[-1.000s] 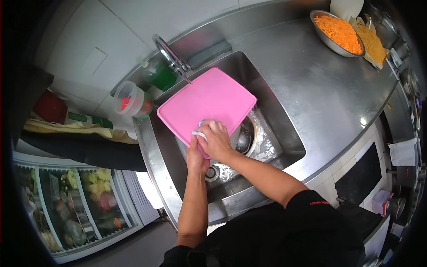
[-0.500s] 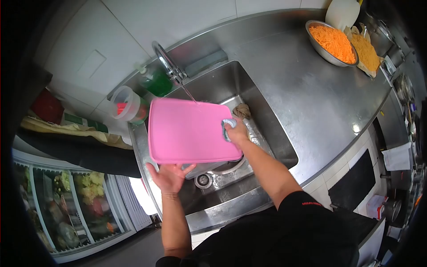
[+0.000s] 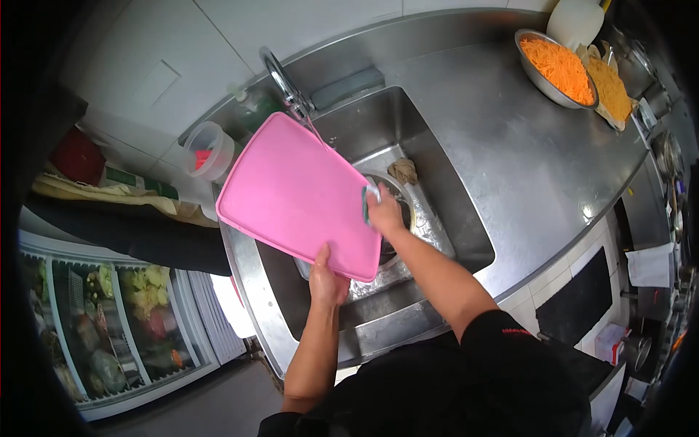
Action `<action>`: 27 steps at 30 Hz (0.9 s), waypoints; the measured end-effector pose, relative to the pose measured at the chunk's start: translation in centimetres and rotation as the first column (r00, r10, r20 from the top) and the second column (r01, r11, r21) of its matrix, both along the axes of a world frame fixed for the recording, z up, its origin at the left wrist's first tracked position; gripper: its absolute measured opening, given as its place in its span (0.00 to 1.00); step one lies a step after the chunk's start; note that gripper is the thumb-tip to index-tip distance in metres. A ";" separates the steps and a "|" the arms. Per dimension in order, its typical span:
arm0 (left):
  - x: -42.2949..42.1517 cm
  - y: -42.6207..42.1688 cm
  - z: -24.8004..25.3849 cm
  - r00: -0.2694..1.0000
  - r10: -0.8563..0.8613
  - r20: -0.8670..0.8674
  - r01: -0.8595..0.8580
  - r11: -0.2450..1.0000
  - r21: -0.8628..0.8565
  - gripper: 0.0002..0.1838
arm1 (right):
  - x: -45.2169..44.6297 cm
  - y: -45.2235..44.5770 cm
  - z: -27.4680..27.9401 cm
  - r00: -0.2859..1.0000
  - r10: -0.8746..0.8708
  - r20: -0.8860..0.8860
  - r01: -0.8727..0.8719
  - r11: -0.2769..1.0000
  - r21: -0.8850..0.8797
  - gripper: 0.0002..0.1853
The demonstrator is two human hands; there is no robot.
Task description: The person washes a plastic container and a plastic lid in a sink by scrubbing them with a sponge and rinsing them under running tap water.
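A pink rectangular lid (image 3: 295,193) is tilted over the left part of the metal sink (image 3: 455,211). My left hand (image 3: 326,280) grips its lower edge, thumb on top and the fingers partly hidden beneath. In my right hand (image 3: 386,213) is a green and white sponge (image 3: 368,202), pressed to the lid's right edge. From the faucet (image 3: 280,80) a thin stream of water falls at the lid's upper right edge. Below, partly hidden by the lid and my right hand, a round pan (image 3: 409,207) lies in the sink beside a brown cloth (image 3: 403,171).
Left of the faucet stand a clear plastic tub (image 3: 211,153) and a green soap bottle (image 3: 255,109). A bowl of shredded carrot (image 3: 557,71) sits on the counter (image 3: 502,131) at the back right. A glass-topped cooler (image 3: 116,328) is at the lower left.
The lid has turned and tilted. My left hand, spread under the lower edge half a second ago, now grips it farther right. My right hand keeps the sponge at the right edge.
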State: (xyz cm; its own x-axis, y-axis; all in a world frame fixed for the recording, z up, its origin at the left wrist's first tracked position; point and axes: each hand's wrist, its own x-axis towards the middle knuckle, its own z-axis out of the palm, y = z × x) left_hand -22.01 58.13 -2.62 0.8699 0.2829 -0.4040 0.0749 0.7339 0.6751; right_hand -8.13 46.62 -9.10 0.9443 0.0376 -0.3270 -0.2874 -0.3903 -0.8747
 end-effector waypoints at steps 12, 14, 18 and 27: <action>1.7 1.6 -1.6 0.996 0.089 0.009 -0.089 0.995 0.036 0.27 | -6.0 1.9 0.9 0.999 -0.034 0.010 0.033 0.996 0.086 0.33; 0.6 1.4 -0.7 0.999 0.052 0.003 -0.052 0.998 0.039 0.28 | -2.5 0.8 -1.2 0.997 -0.078 -0.027 0.078 0.996 0.032 0.32; -0.7 1.7 0.9 1.000 0.006 0.020 -0.007 0.998 0.055 0.28 | 1.3 -0.1 -1.9 0.961 -0.276 -0.019 0.275 0.948 0.157 0.27; -4.4 0.5 -1.5 0.975 -0.149 -0.166 0.205 0.894 0.399 0.30 | -4.8 -0.6 -5.5 0.927 -0.204 -0.314 0.282 0.932 0.227 0.28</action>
